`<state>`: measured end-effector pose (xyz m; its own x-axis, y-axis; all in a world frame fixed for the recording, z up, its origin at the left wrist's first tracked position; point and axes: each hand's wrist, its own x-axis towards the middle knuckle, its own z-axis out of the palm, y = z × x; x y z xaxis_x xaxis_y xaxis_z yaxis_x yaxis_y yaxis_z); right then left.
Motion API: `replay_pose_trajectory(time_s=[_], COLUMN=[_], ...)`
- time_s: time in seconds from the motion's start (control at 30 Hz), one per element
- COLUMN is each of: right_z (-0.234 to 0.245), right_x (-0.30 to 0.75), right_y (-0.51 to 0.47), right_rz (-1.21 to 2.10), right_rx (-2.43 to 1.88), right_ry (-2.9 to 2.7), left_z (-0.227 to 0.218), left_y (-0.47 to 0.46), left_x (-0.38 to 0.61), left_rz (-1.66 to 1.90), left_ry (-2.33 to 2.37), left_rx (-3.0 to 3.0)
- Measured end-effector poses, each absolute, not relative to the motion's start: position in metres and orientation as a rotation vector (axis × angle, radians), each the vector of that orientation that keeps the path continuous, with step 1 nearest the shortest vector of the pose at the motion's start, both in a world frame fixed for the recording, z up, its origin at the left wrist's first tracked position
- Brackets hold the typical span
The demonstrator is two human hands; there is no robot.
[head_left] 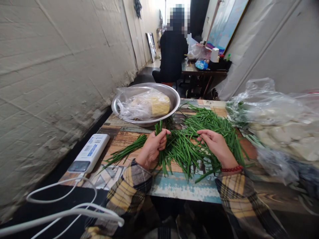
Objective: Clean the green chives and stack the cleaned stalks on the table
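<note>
Hands amid chives, patterned table, brick wall

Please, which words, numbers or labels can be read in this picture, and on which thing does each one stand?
None can be read.
White device beside the left hand gripping green stalks: blue label, too blurred to read.
White box on the far table: any print too small to read.
</note>
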<state>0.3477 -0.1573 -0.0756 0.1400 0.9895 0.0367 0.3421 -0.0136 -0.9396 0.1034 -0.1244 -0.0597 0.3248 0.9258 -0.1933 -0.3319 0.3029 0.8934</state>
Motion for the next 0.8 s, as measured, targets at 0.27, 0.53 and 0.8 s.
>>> replay_pose_trajectory(time_s=[0.27,0.53,0.8], right_z=[-0.072,-0.065,-0.067], right_x=[0.328,0.301,0.298], right_y=[-0.16,-0.17,-0.171], right_rz=[1.17,0.963,1.054], right_rx=[-1.281,-1.189,-1.14], right_ry=[-1.241,-1.723,-1.807], left_z=[-0.063,-0.063,-0.063], left_y=[-0.128,-0.137,-0.136], left_x=[0.107,0.11,0.109], left_rz=[0.93,0.748,0.762], left_ry=[0.832,0.824,0.764], left_rx=[0.898,0.967,0.982])
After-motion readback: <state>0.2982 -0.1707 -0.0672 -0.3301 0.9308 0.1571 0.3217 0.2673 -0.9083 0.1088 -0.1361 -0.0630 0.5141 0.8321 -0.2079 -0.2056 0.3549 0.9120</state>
